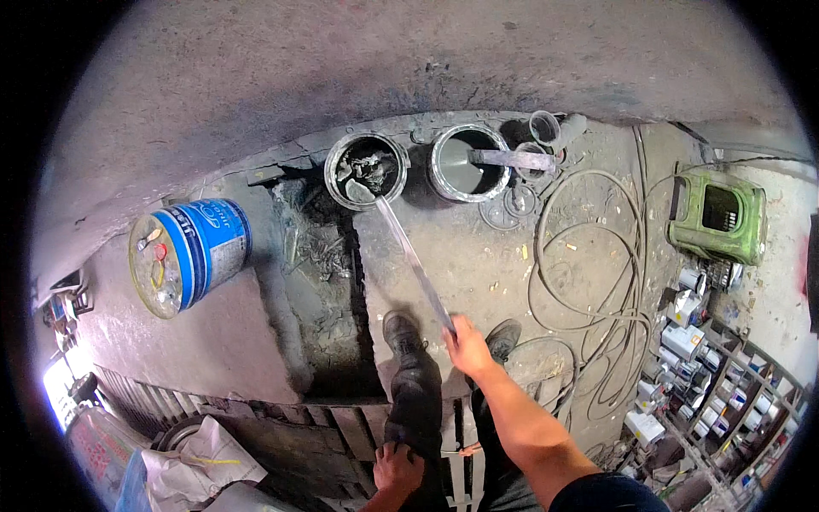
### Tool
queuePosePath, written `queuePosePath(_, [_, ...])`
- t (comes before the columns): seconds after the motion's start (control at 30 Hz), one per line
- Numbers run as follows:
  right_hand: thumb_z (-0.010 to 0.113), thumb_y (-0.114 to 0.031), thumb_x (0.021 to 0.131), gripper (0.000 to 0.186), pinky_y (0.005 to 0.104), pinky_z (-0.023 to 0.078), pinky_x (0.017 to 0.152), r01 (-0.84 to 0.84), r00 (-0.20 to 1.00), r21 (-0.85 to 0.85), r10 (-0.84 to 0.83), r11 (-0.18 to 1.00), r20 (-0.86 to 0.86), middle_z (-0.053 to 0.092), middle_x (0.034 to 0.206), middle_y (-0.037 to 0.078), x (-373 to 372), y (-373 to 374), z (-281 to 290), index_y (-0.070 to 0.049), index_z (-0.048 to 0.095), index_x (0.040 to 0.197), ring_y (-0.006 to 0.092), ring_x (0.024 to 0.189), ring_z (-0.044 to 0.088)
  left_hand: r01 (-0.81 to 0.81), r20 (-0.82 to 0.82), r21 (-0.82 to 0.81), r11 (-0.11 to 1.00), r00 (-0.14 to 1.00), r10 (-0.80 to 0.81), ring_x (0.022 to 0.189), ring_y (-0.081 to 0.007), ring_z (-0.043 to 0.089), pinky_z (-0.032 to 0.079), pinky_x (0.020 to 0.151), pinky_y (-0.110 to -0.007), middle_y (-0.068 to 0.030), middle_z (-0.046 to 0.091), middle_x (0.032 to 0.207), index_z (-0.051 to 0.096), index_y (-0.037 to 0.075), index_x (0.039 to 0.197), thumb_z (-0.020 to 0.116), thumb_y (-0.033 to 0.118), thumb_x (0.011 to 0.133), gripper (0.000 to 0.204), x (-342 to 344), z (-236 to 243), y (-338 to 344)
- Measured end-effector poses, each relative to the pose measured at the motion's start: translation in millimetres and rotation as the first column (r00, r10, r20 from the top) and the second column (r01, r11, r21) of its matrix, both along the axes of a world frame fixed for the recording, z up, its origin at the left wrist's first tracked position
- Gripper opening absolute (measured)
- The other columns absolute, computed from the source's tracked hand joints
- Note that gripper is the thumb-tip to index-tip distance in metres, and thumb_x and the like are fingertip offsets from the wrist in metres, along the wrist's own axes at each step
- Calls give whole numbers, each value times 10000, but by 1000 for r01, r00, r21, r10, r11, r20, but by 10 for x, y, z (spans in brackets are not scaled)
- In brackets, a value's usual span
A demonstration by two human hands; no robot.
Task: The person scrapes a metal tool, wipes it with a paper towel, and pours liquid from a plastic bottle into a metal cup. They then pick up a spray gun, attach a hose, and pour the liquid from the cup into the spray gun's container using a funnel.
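Head view: one blue-banded drum (pixel 189 256), white lettering on the band. Two open buckets: left bucket (pixel 331 171) has dark lumpy residue, right bucket (pixel 433 166) grey liquid plus one stick (pixel 512 160). Hands apart: right hand (pixel 469 346) clamped on long flat bar (pixel 414 256), far end at left bucket's rim; left hand (pixel 398 467) draped on knee. Stained concrete floor (pixel 452 264), coiled hose (pixel 589 171), one green stool (pixel 738 245).
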State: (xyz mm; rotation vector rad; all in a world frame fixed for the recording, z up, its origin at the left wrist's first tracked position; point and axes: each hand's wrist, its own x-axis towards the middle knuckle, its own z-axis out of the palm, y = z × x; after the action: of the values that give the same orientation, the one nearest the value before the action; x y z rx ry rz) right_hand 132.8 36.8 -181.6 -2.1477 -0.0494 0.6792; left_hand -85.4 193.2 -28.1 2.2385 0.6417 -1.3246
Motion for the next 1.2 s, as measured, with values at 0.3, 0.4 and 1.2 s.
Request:
queuePosePath(0.3, [547,-310,903,444,434,497,630,35,979,-283,24,958,204,531,886,117,761,479,-447,-259,472,1337,324,739,584,-3,-238,-86,996,971,-18,1205,-364,377,410,963,-536,-135,404,1287,572,157,1186,504,392,884,389,61,15,65])
queuePosePath(0.4, [597,-250,873,482,436,494,605,35,972,-273,30,961,231,532,858,116,543,326,-544,-262,469,1337,333,715,586,8,-255,-95,995,966,-32,1210,-359,372,421,957,-538,-127,398,1293,567,162,1193,499,399,890,390,78,21,81])
queuePosePath(1.2, [477,-259,964,360,261,402,469,858,489,461,-84,227,-868,564,718,67,-656,-2097,3083,-28,494,1239,153,520,517,566,-505,-255,784,614,-607,1413,-396,24,185,1120,-507,-99,-18,1558,160,234,1491,331,512,932,648,749,903,-617])
